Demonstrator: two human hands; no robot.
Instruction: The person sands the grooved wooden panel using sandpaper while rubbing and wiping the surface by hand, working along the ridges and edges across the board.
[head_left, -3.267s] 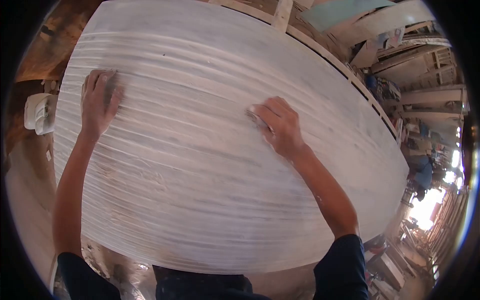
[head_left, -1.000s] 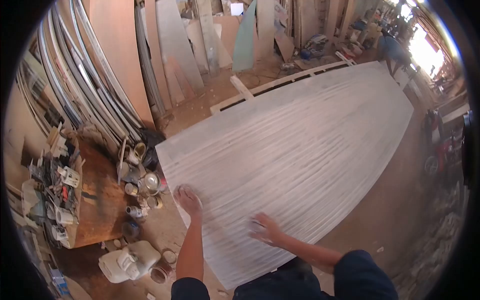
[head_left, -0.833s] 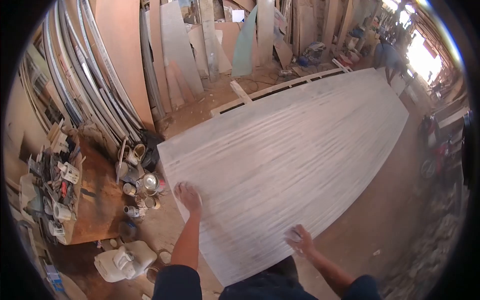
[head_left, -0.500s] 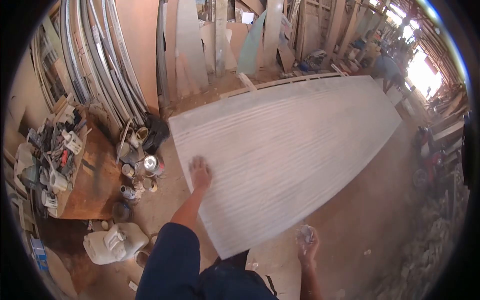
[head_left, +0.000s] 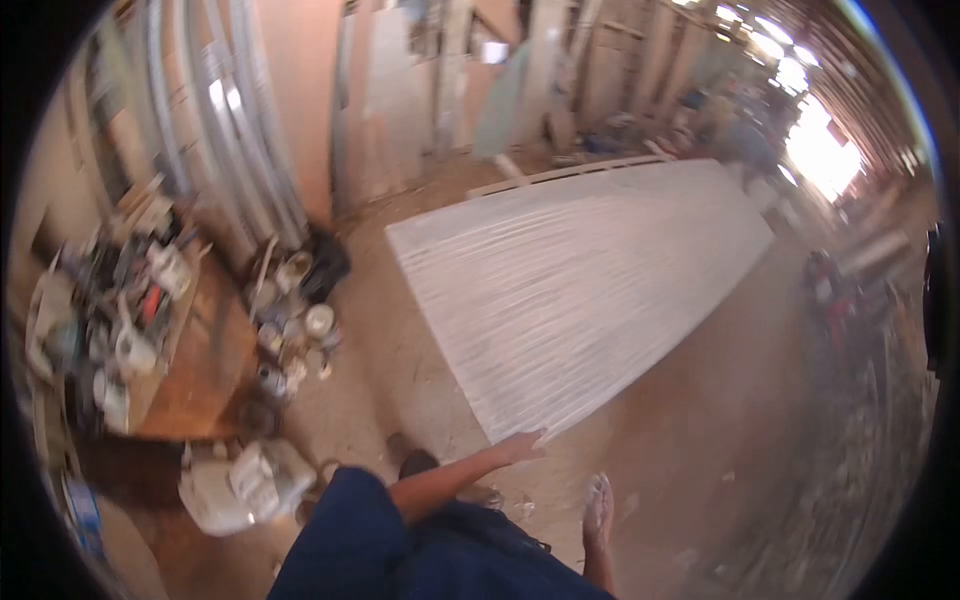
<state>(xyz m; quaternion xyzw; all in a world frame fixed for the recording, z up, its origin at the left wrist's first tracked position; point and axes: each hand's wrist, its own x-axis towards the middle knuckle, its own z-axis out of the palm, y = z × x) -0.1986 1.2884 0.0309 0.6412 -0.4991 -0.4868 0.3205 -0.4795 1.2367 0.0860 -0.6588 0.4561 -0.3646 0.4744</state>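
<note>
A long, pale ribbed panel (head_left: pixel 580 290) lies across the middle of the head view, streaked with white dust. My left hand (head_left: pixel 522 447) is at its near corner, fingers pointing right, with motion blur hiding whether it touches the edge. To the right of it, my right hand (head_left: pixel 598 505) is off the panel, above the floor. Its fingers are closed round something pale that is too blurred to make out.
A cluttered wooden table (head_left: pixel 205 350) stands at left, with cans (head_left: pixel 320 320) and a white jug (head_left: pixel 250 485) near it. Boards (head_left: pixel 390 110) lean at the back. A blurred person (head_left: pixel 748 145) is at the panel's far end.
Both hands have left the panel's dusty middle: my left hand has moved right to the near corner, my right hand off the edge. The view has shifted, with the panel now farther away.
</note>
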